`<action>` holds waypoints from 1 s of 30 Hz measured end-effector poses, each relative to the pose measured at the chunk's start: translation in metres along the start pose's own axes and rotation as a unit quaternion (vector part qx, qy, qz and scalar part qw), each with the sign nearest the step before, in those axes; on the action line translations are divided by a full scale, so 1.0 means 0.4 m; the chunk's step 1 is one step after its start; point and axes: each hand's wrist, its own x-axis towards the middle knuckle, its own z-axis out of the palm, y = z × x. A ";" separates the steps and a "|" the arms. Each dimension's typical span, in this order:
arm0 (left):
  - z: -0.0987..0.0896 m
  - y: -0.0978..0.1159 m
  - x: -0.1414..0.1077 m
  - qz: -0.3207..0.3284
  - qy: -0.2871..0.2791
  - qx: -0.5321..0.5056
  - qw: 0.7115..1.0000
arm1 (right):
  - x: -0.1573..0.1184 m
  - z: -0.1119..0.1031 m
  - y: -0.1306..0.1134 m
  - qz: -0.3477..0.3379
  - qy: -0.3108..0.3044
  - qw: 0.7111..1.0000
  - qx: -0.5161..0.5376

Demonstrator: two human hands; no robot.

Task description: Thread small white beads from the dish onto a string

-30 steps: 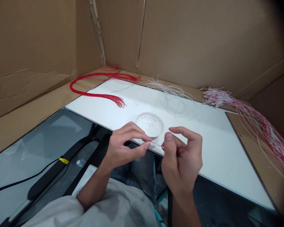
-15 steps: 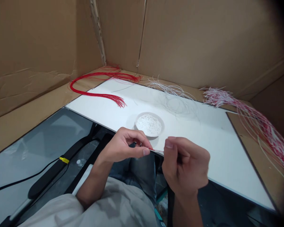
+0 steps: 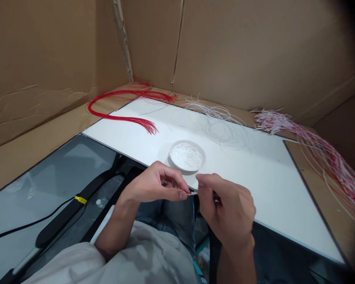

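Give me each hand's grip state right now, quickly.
Left hand: closed, pinching a thin wire.
Right hand: closed, apparently pinching the same wire.

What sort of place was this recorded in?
Likely a makeshift craft workbench: cardboard sheets wall in a white board holding a bundle of thin red wires and a small dish of white bits.
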 end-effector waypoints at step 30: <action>0.070 -0.052 0.037 0.321 0.104 -0.136 0.931 | 0.002 0.025 -0.051 0.115 -0.039 0.986 0.114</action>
